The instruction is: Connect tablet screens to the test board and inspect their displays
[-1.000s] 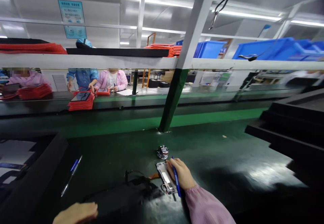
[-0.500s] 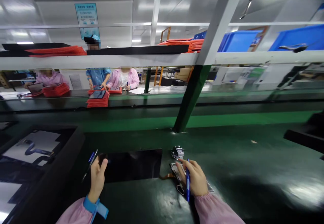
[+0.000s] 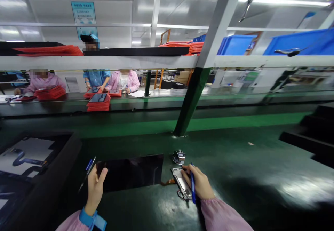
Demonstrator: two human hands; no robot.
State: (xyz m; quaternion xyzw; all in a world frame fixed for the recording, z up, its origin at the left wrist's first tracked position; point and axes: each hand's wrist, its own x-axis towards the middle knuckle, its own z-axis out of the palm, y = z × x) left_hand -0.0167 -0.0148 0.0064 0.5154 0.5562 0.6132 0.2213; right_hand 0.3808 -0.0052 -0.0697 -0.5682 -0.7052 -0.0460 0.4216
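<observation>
Left hand (image 3: 94, 189) has moved forward from its position one second ago and is now at the left end of the dark panel (image 3: 133, 173). Its thumb is spread away from the fingers; whether the fingers grip the panel edge cannot be determined. The dark panel, the reference for all positions, lies on the green bench (image 3: 247, 168). An orange ribbon cable (image 3: 170, 181) extends from its lower right corner towards the silver module (image 3: 180, 179), just right of the panel. Right hand (image 3: 201, 184) clasps a blue pen (image 3: 193, 185), with its fingers at the module. A chrome counter (image 3: 179, 157) stands beyond the module, right of the panel. A slim pen (image 3: 87, 174) is just left of the panel; a black tray (image 3: 62, 165) is farther left.
</observation>
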